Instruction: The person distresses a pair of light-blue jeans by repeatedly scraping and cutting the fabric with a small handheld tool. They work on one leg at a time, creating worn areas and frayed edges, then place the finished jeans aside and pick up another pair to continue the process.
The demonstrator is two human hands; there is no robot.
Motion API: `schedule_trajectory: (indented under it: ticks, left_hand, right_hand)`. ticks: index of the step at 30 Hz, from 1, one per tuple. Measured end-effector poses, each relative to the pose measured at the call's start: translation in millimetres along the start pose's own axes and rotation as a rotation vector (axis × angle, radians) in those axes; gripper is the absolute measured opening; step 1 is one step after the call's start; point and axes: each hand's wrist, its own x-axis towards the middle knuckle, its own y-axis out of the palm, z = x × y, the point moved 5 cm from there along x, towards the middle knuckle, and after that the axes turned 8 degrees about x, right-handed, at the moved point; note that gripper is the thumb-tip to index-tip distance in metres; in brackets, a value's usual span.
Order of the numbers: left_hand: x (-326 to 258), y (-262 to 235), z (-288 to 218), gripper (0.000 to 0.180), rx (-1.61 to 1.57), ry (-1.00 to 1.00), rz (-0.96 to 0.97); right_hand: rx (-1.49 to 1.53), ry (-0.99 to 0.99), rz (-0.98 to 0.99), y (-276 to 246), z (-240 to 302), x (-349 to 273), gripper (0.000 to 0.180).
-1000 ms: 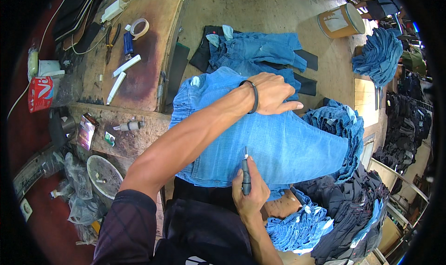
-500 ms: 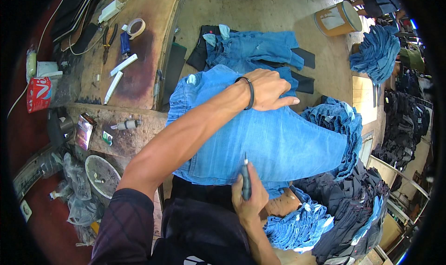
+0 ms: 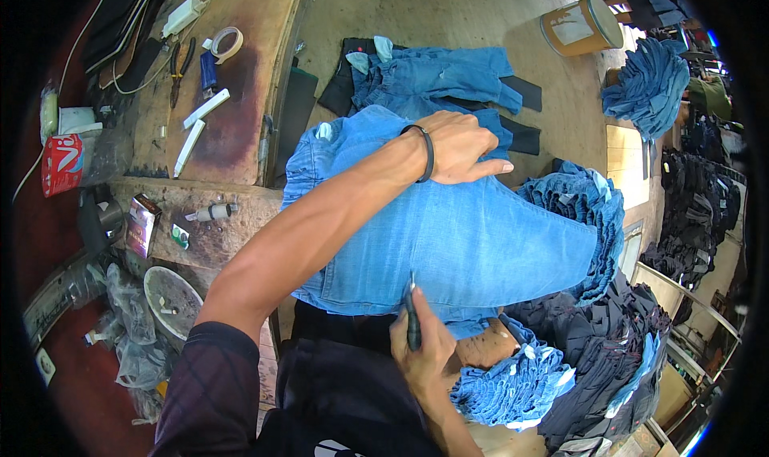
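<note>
A pair of light blue jeans (image 3: 481, 241) lies spread in front of me, one leg tapering to the right. Across it reaches my left arm, with a dark band at the wrist. My left hand (image 3: 465, 144) is closed over the far edge of the jeans, thumb out to the right and the other fingers curled mostly out of sight. At the near edge, my right hand (image 3: 424, 337) grips a dark pen-shaped tool (image 3: 413, 321) with a thin metal tip. That tip points away from me, at the denim; whether it touches cannot be told.
More jeans (image 3: 432, 72) lie beyond. Folded denim stacks (image 3: 581, 217) and a dark garment pile (image 3: 601, 361) stand right. The wooden bench (image 3: 240, 80) at left holds pliers (image 3: 180, 72), a tape roll (image 3: 227, 44) and white sticks. A white basin (image 3: 152, 285) sits lower left.
My right hand and the tool have shifted slightly left and toward me along the denim. My left hand keeps its hold at the far edge.
</note>
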Motion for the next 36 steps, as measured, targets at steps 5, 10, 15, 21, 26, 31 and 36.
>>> schedule_trajectory:
  ticks: [5, 10, 15, 21, 26, 31, 36]
  left_hand:
    - [-0.5, -3.7, -1.7, 0.067, -0.003, -0.013, 0.005]
    - [-0.7, -6.3, -3.0, 0.062, 0.008, -0.059, 0.099]
    - [-0.9, -9.0, -3.9, 0.063, -0.003, -0.056, 0.087]
    - [-0.3, -4.7, -2.1, 0.065, -0.005, -0.027, 0.023]
    - [-0.4, -1.8, -0.3, 0.066, -0.007, -0.016, -0.004]
    - [-0.4, -0.5, 0.7, 0.066, -0.012, -0.02, -0.019]
    - [0.0, 1.4, 1.2, 0.066, -0.003, -0.02, -0.013]
  right_hand:
    - [-0.016, 0.01, -0.072, -5.2, -0.1, -2.1, 0.042]
    - [-0.044, 0.007, -0.062, 7.5, -9.2, 22.3, 0.041]
    - [-0.059, 0.035, -0.009, 5.8, -6.0, 18.2, 0.041]
    - [-0.007, 0.079, 0.035, -5.6, 0.6, -9.6, 0.042]
    - [-0.059, 0.055, -0.047, -0.8, -13.0, 9.6, 0.042]
    - [-0.051, -0.02, -0.053, 6.4, -14.9, 26.0, 0.044]
    - [-0.034, 0.018, 0.0, -0.8, -7.2, 9.1, 0.047]
